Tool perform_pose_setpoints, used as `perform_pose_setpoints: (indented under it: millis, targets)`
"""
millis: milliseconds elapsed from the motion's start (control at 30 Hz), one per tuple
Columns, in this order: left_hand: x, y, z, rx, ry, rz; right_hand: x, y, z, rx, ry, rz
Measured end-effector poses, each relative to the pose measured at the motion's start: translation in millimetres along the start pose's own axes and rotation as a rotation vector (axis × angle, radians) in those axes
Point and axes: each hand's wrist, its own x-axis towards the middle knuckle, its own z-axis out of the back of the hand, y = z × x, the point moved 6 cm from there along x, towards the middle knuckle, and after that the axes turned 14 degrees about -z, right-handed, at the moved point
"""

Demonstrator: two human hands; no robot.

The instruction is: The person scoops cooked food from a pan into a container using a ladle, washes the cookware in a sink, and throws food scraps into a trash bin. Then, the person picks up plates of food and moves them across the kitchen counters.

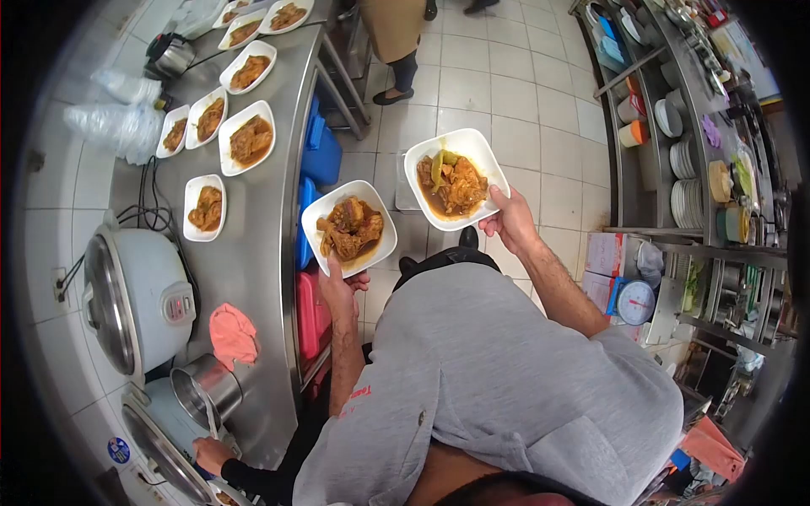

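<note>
My left hand [340,291] grips the lower edge of a white bowl [310,221] of brown stewed meat, its thumb over the rim. A second, squarish white bowl [415,160] with meat, sauce and green pieces is in my right hand [510,221], pinched at its lower right rim. Both bowls are held level over the floor, apart from each other. To the left, several filled white bowls stand on the steel counter [283,105], the nearest a small white bowl [193,229] beside a larger white bowl [224,153].
Rice cookers [160,278], a steel pot [221,384] and a pink cloth [234,335] line the counter. A co-worker's hand [211,455] is beside the pot; another person [395,34] stands ahead. Steel shelves [645,169] with plates and a scale [634,302] are on the right.
</note>
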Motion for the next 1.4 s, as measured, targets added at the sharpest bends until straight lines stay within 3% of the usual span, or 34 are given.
perform_pose_setpoints:
  millis: [233,500,967,1400]
  targets:
    - [-1,12,-62,-0.045,0.01,-0.057,5,34,54,-0.011,0.033,-0.02]
    - [-28,27,-96,-0.068,-0.171,-0.039,28,78,88,-0.197,0.094,-0.014]
    - [-45,9,-11,-0.058,-0.448,-0.108,80,51,4,-0.169,0.26,-0.104]
    - [22,-13,55,-0.117,-0.434,-0.135,100,54,-45,-0.084,0.083,-0.039]
